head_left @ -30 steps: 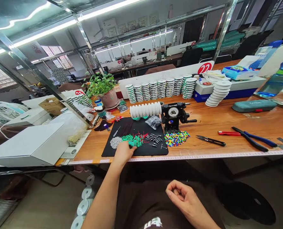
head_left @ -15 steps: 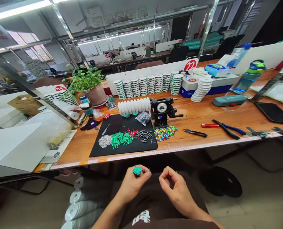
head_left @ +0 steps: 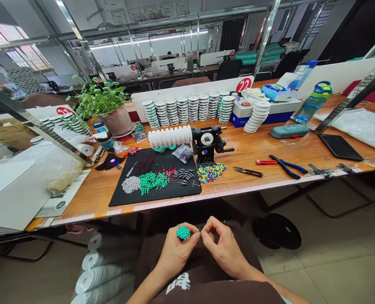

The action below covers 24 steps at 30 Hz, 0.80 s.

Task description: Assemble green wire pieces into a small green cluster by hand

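My left hand (head_left: pixel 177 249) is closed round a bundle of thin pieces with green tips (head_left: pixel 183 233); its thumb and a finger pinch near a tiny green piece (head_left: pixel 199 230). Close against it, my right hand (head_left: pixel 222 245) is closed in a pinch at the same spot; what lies between its fingertips is too small to make out. Both hands are over my lap, below the table edge. On the black mat (head_left: pixel 117 198) lie green tubes (head_left: pixel 154 181), grey beads (head_left: pixel 131 184) and black parts (head_left: pixel 184 175).
A black winding machine (head_left: pixel 207 143) holds white spools (head_left: pixel 170 137). Multicoloured beads (head_left: pixel 211 172), snips (head_left: pixel 248 171) and pliers (head_left: pixel 285 168) lie near the table's front edge. A potted plant (head_left: pixel 114 120) stands behind; big white rolls (head_left: pixel 92 280) are below at left.
My right hand has moved left until its fingertips meet those of my left hand. The bundle's green tips face the camera more. The view has shifted slightly.
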Available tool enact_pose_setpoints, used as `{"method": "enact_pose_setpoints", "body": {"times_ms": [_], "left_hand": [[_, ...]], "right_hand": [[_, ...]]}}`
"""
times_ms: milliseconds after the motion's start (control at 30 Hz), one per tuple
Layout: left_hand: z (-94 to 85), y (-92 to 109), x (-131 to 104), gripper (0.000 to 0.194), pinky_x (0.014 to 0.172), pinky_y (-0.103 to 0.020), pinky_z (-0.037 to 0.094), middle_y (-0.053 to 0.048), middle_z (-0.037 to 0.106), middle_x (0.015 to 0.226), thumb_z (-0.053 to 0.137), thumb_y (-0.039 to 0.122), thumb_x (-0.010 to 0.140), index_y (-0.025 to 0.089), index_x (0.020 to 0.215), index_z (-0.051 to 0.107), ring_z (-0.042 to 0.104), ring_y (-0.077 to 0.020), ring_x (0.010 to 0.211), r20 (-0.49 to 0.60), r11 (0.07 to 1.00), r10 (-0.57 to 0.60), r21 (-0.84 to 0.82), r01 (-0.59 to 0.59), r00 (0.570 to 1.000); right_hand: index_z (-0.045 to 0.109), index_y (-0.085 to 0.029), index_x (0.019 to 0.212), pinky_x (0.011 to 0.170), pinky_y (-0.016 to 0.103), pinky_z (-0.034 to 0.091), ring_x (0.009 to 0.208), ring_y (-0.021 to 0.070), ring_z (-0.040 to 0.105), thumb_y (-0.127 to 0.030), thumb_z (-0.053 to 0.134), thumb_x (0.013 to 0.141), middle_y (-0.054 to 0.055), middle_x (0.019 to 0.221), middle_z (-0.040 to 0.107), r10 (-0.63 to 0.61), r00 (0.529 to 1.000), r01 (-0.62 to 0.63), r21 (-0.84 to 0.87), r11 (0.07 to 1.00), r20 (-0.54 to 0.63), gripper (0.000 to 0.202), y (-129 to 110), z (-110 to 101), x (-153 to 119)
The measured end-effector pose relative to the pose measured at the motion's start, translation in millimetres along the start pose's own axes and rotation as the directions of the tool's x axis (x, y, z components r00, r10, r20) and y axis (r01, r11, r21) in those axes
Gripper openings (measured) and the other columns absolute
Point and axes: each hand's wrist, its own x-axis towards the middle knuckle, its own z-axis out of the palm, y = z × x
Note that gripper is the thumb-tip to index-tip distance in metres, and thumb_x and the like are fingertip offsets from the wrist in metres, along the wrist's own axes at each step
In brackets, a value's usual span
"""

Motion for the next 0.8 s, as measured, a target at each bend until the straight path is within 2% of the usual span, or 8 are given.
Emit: {"method": "enact_pose_setpoints", "body": {"times_ms": [267,567,800], "left_hand": [[2.1,-5.6,-2.2,0.029,0.055,-0.025,0.031,0.001,0.054,0.061,0.068,0.042,0.08,0.014,0.074,0.067,0.039,-0.0116,0.057,0.037,0.999,0.005,0.033,-0.006,0.999],[0.7,-5.8,0.0,0.029,0.054,-0.025,0.032,0.0,0.055,0.062,0.068,0.043,0.081,0.015,0.076,0.068,0.04,-0.0117,0.057,-0.012,0.998,0.002,0.064,-0.001,1.0],[1.6,-4.9,-0.9,0.026,0.053,-0.024,0.033,0.001,0.055,0.06,0.068,0.04,0.079,0.015,0.075,0.068,0.04,-0.0115,0.055,-0.001,0.994,0.014,0.105,-0.014,1.0]], "right_hand": [[0.047,-0.021,0.069,0.059,0.026,0.034,0.059,0.0128,0.042,-0.03,0.052,0.085,-0.005,0.061,0.044,-0.003,0.999,0.003,0.0,1.0,-0.048,0.019,0.9,-1.7,2.1],[0.045,-0.022,0.068,0.06,0.027,0.033,0.06,0.0144,0.042,-0.032,0.05,0.084,-0.004,0.06,0.045,0.009,1.0,-0.009,-0.061,0.998,-0.002,0.019,-2.2,-3.7,-2.2],[0.051,-0.021,0.069,0.061,0.027,0.034,0.061,0.0142,0.045,-0.032,0.052,0.087,-0.003,0.063,0.049,0.011,1.0,-0.012,-0.058,0.998,-0.016,0.02,1.5,-2.6,0.1]]}}
